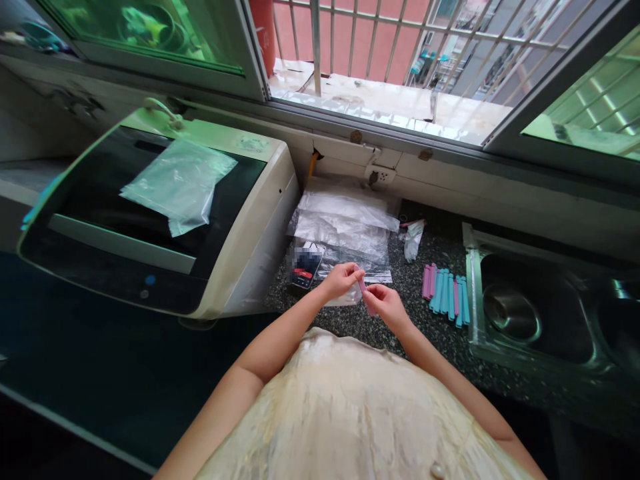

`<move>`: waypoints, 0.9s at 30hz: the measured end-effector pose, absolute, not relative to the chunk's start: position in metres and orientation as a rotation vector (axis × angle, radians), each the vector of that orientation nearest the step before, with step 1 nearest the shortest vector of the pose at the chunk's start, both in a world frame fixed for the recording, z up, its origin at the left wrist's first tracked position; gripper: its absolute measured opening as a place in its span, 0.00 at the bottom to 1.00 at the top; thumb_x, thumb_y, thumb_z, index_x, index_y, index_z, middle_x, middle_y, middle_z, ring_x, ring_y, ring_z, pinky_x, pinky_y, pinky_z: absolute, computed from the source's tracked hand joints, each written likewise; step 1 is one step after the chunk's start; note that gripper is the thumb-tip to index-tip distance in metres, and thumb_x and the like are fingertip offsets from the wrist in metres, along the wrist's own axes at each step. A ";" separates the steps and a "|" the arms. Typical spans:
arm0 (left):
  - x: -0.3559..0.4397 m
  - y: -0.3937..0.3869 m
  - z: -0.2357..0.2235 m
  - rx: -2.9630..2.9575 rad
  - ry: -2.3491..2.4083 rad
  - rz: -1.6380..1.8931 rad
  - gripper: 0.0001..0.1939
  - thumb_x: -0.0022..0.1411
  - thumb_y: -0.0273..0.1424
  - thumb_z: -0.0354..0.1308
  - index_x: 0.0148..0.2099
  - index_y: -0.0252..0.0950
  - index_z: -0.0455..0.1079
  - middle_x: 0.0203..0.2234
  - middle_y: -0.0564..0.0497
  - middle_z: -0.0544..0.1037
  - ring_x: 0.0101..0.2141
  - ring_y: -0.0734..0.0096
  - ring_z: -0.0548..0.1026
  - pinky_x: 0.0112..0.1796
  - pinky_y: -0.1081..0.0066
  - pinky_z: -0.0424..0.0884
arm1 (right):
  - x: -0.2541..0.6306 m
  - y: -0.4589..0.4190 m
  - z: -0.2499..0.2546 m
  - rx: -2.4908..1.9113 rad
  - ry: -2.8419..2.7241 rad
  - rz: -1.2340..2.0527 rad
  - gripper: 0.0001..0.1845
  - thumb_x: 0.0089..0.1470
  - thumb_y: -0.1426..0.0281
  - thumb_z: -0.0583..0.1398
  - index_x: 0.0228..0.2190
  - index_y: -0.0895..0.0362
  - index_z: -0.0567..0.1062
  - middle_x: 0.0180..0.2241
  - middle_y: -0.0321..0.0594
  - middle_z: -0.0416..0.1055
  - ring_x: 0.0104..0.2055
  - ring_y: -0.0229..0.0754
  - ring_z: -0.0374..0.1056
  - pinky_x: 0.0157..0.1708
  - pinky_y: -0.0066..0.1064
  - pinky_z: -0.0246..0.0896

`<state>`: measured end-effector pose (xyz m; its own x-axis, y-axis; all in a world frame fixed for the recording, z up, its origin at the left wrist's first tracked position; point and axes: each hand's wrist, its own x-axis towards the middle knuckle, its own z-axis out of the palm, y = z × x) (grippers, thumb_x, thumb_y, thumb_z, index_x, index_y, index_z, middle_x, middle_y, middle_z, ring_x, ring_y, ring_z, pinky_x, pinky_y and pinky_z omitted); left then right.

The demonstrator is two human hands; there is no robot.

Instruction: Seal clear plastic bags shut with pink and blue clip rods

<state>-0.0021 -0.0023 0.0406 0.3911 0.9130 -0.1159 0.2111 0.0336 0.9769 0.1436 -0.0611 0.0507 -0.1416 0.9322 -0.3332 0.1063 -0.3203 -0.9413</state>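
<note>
Between my two hands is a pink bag sealing clip (pixel 362 285), held just above the near edge of the counter. My left hand (pixel 343 278) pinches its upper end, and my right hand (pixel 386 305) grips the lower end. Under and behind the hands lie several clear plastic bags (pixel 345 217), spread out flat and overlapping. To the right of my hands, a row of blue and pink clips (pixel 447 293) lies side by side on the dark speckled counter. A phone (pixel 306 265) rests beside my left hand.
A washing machine (pixel 250 193) stands at the left, with more plastic bags (pixel 183 183) on its lid. On the right is a metal sink (pixel 473 287) holding a steel bowl (pixel 510 313). A small crumpled white wrapper (pixel 413 240) lies near the wall socket (pixel 381 176).
</note>
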 end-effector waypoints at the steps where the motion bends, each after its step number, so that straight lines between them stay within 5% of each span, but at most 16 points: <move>1: -0.002 -0.002 0.040 1.463 1.080 0.747 0.16 0.53 0.40 0.50 0.23 0.33 0.59 0.16 0.58 0.59 0.20 0.80 0.56 0.24 0.76 0.53 | 0.144 -0.061 0.050 -1.441 -1.222 1.529 0.18 0.41 0.55 0.60 0.23 0.58 0.70 0.14 0.29 0.61 0.15 0.30 0.54 0.15 0.24 0.50; 13: 0.007 -0.001 0.028 1.405 1.198 0.735 0.15 0.55 0.39 0.49 0.23 0.33 0.60 0.16 0.57 0.61 0.21 0.79 0.58 0.25 0.75 0.55 | 0.154 -0.063 0.038 -1.563 -1.528 1.210 0.13 0.45 0.62 0.59 0.32 0.58 0.72 0.23 0.36 0.70 0.23 0.35 0.62 0.23 0.26 0.58; 27: 0.035 -0.001 0.007 1.432 1.204 0.564 0.15 0.54 0.39 0.50 0.24 0.32 0.63 0.17 0.57 0.63 0.22 0.78 0.60 0.25 0.76 0.55 | 0.181 -0.072 0.025 -1.771 -1.648 1.055 0.10 0.46 0.63 0.57 0.27 0.57 0.73 0.24 0.39 0.73 0.25 0.38 0.67 0.26 0.27 0.59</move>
<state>0.0351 -0.0007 0.0069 0.3641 0.8880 -0.2807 0.3526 0.1475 0.9241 0.1808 -0.0721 0.0248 -0.0311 0.9788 -0.2023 0.5936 -0.1447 -0.7917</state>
